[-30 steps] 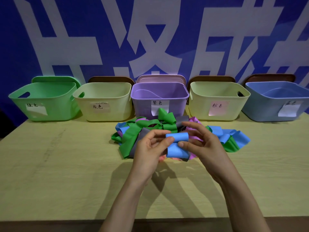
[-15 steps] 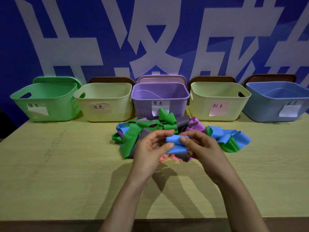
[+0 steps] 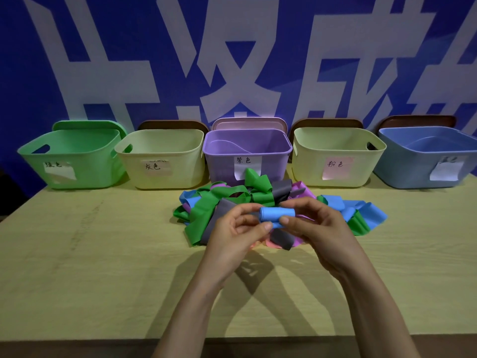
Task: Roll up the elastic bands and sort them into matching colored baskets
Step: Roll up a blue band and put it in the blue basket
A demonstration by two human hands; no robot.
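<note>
View: head camera.
Blue band (image 3: pixel 276 214): rolled into a short tube, held above the tabletop (image 3: pixel 103 254) between both hands.
Left hand (image 3: pixel 232 233): fingers curled, thumb and fingertips pinching the roll's left end.
Right hand (image 3: pixel 317 228): fingers curled, thumb and forefinger pinching its right end.
Pile of bands (image 3: pixel 206 210): green, grey, purple, pink and blue, loose at 12 o'clock from the roll.
Baskets: five in a row behind the pile; green basket (image 3: pixel 69 161) at 10 o'clock, blue basket (image 3: pixel 413 161) at 2 o'clock.
</note>
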